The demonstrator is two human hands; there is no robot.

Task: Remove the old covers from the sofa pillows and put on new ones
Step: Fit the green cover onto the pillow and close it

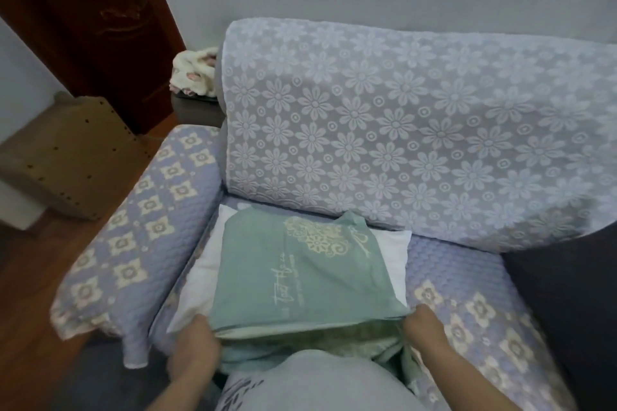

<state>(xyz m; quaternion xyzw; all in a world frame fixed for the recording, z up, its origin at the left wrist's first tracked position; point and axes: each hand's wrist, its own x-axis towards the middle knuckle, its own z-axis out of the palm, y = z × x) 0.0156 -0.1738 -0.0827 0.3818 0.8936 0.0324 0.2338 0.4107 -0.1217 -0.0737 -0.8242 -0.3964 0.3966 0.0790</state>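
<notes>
On the sofa seat (467, 280), near its front edge, the left hand (195, 349) and right hand (422, 322) grip the green cover (300, 277) at its opening, probably to pull it over the white pillow (203, 264).

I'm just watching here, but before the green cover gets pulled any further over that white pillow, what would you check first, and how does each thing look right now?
1. Left hand has a grip on the open edge of the green cover: ok, fingers curl at the edge.
2. Right hand grips the other side of the opening: ok.
3. White pillow lies flat on the sofa seat: ok.
4. Pillow is inside the cover: not ok, white shows past it on the left, far and right sides.
5. Cover sits square to the pillow: not ok, it is turned at an angle.
6. Opening clear of bunched cloth: cannot tell, folds hide it.
</notes>
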